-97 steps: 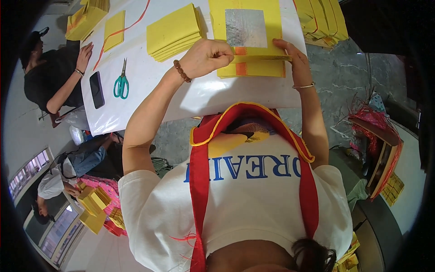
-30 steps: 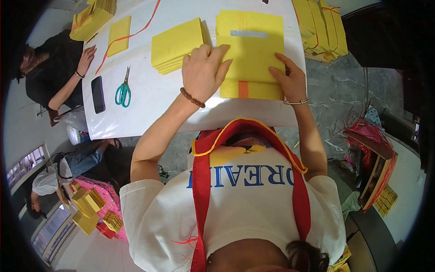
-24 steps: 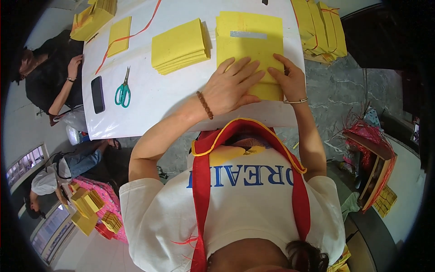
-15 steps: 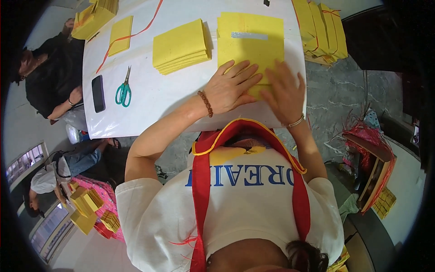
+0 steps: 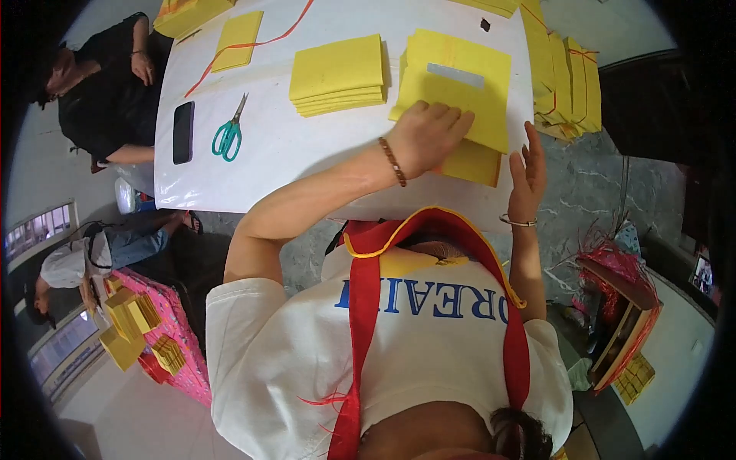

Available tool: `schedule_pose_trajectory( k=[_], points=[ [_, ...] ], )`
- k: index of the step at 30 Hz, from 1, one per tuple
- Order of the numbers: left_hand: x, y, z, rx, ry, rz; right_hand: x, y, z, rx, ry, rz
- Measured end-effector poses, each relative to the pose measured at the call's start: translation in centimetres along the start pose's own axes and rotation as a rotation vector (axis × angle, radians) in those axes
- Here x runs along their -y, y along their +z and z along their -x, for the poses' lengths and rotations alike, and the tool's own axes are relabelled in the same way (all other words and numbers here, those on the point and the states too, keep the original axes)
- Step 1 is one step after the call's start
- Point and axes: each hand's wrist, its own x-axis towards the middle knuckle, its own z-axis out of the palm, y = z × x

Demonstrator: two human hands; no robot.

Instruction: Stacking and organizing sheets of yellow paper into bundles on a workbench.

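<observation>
In front of me lies a yellow paper piece (image 5: 460, 55) with a pale grey strip (image 5: 455, 75) across it. It sits askew over another yellow paper layer (image 5: 474, 167) that shows at its near edge. My left hand (image 5: 431, 139), fingers curled, is closed at the paper's near left part; its fingertips are partly hidden. My right hand (image 5: 527, 180) is raised off the paper at the table's right edge, fingers stretched, holding nothing. To the left stands a neat stack of folded yellow paper (image 5: 337, 69).
Teal-handled scissors (image 5: 228, 139) and a black phone (image 5: 182, 133) lie at the table's left. A red ribbon (image 5: 257, 42) crosses a thin yellow stack (image 5: 236, 40). Tied yellow bundles (image 5: 584, 88) stand beyond the right edge. One person (image 5: 100, 88) sits at the left; another (image 5: 69, 264) works behind.
My left hand has curled from lying flat and moved over the paper. My right hand has lifted off to the right. The yellow paper now sits turned, exposing a layer beneath. The view has shifted.
</observation>
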Motion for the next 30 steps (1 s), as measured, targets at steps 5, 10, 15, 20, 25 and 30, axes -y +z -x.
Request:
schedule_pose_trajectory(
  k=[5,10,15,20,25,30],
  points=[
    [6.9,-3.5,3.8,-0.411,-0.16,-0.027,-0.5,0.2,0.3,-0.065,-0.005,0.036],
    [13.1,-0.7,7.7,-0.185,-0.368,-0.176,-1.1,0.6,0.6,-0.025,0.015,0.137],
    [14.1,3.2,10.3,-0.127,-0.313,-0.08,-1.4,1.1,0.9,0.066,-0.114,0.252],
    [12.8,3.7,11.0,-0.123,-0.309,-0.075,-1.6,1.0,0.9,0.096,-0.138,0.33],
    [11.9,3.7,11.1,-0.074,-0.299,-0.134,-1.5,0.9,0.7,0.124,-0.134,0.299],
    [13.3,1.9,10.2,0.004,-0.287,-0.105,-1.4,0.0,-0.1,0.152,-0.254,0.382]
  ],
)
